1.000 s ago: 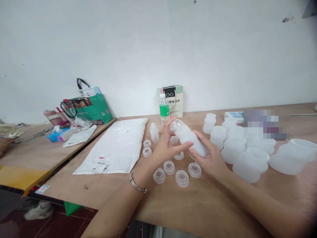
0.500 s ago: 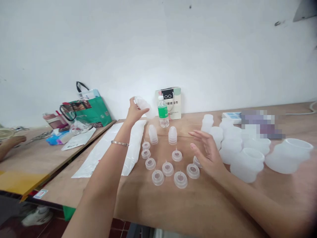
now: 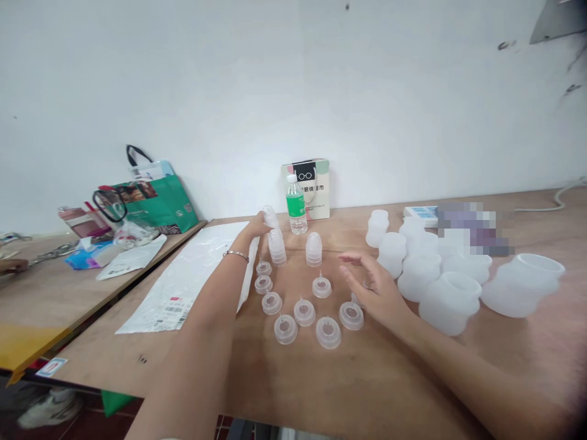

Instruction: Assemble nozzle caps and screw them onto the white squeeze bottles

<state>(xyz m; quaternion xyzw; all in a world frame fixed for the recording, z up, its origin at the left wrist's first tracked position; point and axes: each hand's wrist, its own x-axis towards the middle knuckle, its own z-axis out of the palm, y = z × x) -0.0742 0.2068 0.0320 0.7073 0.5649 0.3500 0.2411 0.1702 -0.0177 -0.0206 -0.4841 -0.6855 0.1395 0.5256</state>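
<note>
My left hand is closed on a translucent dome-topped piece, upright just behind another dome-topped piece; my fingers on its far side are hidden. A third dome-topped piece stands to the right. My right hand hovers over the table with fingers apart and slightly curled, holding nothing. Beneath it, a clear collar with a thin spike is mostly covered. Several similar clear collars lie spread over the middle of the table.
Several frosted plastic cups crowd the right side. Behind the dome pieces stand a green-labelled water bottle and a paper bag. A white mailer bag lies left. On the adjoining table are a green bag and another person's hand.
My left hand has come down from beside the water bottle, bringing the tilted dome-topped piece upright behind the left one. My right hand stays open in nearly the same place. The view has shifted slightly.
</note>
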